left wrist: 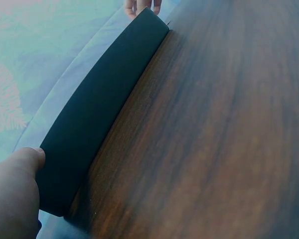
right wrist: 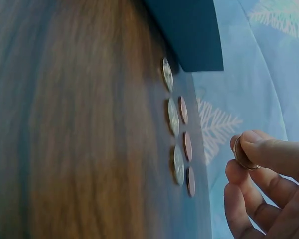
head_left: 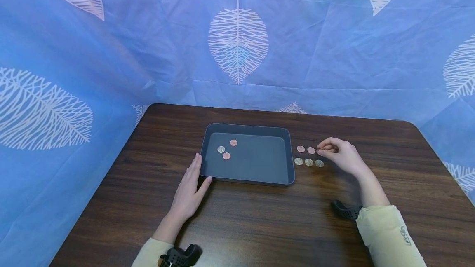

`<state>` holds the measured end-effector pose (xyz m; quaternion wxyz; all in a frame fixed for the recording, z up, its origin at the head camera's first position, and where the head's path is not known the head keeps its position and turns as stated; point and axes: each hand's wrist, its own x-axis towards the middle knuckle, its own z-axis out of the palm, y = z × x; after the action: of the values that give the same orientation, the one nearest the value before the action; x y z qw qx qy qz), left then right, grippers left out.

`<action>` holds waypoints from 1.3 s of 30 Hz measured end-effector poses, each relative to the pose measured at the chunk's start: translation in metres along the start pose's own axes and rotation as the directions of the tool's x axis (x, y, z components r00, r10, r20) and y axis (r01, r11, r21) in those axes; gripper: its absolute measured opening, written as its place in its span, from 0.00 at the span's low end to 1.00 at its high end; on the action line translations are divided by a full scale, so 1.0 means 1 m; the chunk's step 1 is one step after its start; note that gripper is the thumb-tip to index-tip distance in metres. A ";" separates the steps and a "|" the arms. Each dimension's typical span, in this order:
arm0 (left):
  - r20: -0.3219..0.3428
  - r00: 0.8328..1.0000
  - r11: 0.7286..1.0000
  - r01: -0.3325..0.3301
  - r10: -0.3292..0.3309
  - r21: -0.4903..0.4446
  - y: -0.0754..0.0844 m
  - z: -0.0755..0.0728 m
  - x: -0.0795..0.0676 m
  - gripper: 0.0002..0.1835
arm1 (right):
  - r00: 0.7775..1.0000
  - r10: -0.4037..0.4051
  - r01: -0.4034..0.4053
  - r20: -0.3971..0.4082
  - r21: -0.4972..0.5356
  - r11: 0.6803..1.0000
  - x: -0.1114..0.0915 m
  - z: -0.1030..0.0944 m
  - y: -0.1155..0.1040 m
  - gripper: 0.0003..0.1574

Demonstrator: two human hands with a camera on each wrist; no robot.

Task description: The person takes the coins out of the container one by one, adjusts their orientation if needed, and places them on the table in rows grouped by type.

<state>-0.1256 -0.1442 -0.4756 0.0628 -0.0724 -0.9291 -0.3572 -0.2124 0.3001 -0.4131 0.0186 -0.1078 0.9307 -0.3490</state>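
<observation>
My right hand (head_left: 341, 155) pinches a coin (right wrist: 244, 155) between thumb and fingertips, just above the table at the right of the tray. Under and beside it lie two short rows of coins: copper-coloured ones (head_left: 300, 148) behind, silvery ones (head_left: 309, 162) in front. The right wrist view has three in each row; from the head, the fingers cover one copper coin. With fingers straight, my left hand (head_left: 188, 195) rests against the near left corner of the dark grey tray (head_left: 256, 180). Inside the tray are two copper coins (head_left: 233, 142) and one silvery coin (head_left: 221, 149), toward its left side.
The dark wooden table (head_left: 245, 226) has rounded far corners. Blue cloth (head_left: 311, 44) with white leaf prints hangs behind it and along both sides. A black wrist device (head_left: 345, 210) sits on the right arm, another (head_left: 182, 255) on the left.
</observation>
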 end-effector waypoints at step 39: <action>-0.001 0.999 0.999 -0.032 0.032 -0.010 0.000 -0.001 0.000 0.38 | 0.979 0.186 -0.178 0.087 -0.093 0.980 -0.014 -0.004 0.026 0.12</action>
<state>-0.1259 -0.1447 -0.4752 0.0687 -0.0875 -0.9259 -0.3610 -0.2044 0.3251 -0.4279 0.0903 -0.0395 0.9487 -0.3005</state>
